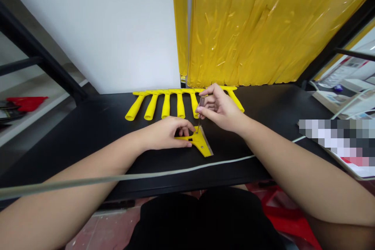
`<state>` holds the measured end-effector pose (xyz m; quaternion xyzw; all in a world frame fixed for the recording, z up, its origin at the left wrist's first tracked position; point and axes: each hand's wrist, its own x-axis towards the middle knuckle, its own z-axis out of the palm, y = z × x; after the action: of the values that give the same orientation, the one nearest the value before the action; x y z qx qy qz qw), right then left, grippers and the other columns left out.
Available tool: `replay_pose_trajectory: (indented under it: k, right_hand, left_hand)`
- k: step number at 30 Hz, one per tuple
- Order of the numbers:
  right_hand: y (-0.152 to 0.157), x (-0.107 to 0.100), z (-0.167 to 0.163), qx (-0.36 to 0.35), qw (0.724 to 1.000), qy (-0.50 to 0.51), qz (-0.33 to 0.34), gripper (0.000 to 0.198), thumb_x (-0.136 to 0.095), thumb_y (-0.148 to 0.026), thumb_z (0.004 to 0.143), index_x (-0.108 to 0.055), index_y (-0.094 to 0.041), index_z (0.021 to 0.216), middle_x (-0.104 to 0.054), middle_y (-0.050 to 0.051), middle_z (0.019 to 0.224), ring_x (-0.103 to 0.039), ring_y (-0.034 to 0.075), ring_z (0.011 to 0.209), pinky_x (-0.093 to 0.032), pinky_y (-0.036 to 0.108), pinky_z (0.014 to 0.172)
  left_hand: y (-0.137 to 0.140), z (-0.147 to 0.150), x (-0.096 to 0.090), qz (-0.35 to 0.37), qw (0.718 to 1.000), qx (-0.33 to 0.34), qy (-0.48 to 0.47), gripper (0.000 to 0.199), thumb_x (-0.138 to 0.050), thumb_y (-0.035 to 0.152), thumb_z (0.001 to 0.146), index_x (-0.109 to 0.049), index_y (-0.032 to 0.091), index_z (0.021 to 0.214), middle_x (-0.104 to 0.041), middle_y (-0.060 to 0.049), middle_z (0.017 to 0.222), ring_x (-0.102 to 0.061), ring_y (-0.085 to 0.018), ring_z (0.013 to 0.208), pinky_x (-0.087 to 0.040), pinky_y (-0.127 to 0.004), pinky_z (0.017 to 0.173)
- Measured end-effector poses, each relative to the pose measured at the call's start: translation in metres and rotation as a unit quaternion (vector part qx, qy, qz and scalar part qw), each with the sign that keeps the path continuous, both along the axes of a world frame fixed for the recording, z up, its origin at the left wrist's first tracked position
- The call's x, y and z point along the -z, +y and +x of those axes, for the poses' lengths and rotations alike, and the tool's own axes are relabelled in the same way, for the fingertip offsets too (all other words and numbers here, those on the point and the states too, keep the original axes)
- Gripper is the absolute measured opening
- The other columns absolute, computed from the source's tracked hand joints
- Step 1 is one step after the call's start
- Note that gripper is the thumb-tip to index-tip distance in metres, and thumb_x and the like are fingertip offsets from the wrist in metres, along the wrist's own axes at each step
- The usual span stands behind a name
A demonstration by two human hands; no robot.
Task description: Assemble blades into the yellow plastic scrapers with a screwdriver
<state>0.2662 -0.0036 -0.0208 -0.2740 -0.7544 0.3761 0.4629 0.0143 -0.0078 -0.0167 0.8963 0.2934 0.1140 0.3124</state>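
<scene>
A yellow scraper with a metal blade along its right edge lies on the black tabletop. My left hand is closed around its handle, thumb on the near side. Above it my right hand grips a small screwdriver by its brownish handle. The thin shaft points down, and its tip meets the scraper's head near the upper screw. A second screw shows lower on the head. Behind my hands several yellow scrapers stand in a row, handles toward me; my right hand covers part of that row.
A white panel and yellow plastic sheeting rise behind the black table. A pale cord stretches across the front, past both forearms. Papers and packages sit at the right. Shelving with a red item is at left.
</scene>
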Motion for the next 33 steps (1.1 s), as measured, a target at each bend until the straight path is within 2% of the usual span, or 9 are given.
replay_pose_trajectory:
  k: [10, 18, 33]
  right_hand:
    - [-0.002, 0.004, -0.006, 0.013, 1.000, 0.019, -0.001, 0.045, -0.085, -0.040, 0.090, -0.050, -0.029, 0.115, -0.066, -0.003, 0.085, -0.071, 0.016, 0.068, -0.059, 0.030, 0.056]
    - [-0.003, 0.003, -0.011, 0.039, 0.998, 0.029, 0.038, 0.046, -0.090, -0.042, 0.085, -0.051, -0.028, 0.105, -0.065, -0.004, 0.081, -0.066, 0.015, 0.062, -0.058, 0.033, 0.055]
    - [-0.005, 0.002, -0.012, 0.053, 0.996, 0.022, 0.075, 0.046, -0.089, -0.046, 0.085, -0.052, -0.028, 0.106, -0.063, -0.005, 0.078, -0.062, 0.014, 0.058, -0.055, 0.032, 0.053]
  left_hand:
    - [0.000, 0.000, -0.001, 0.002, 1.000, 0.004, 0.005, 0.046, -0.084, 0.044, 0.088, -0.075, 0.020, 0.126, -0.077, -0.005, 0.099, -0.072, -0.019, 0.084, -0.053, -0.029, 0.073]
    - [0.000, 0.000, -0.001, -0.025, 1.000, -0.008, 0.000, 0.053, -0.089, 0.045, 0.083, -0.075, 0.019, 0.127, -0.076, -0.004, 0.096, -0.071, -0.018, 0.081, -0.052, -0.028, 0.070]
    - [0.000, 0.000, -0.001, -0.014, 1.000, -0.007, 0.002, 0.052, -0.089, 0.042, 0.083, -0.076, 0.019, 0.128, -0.077, -0.006, 0.098, -0.071, -0.019, 0.082, -0.053, -0.029, 0.072]
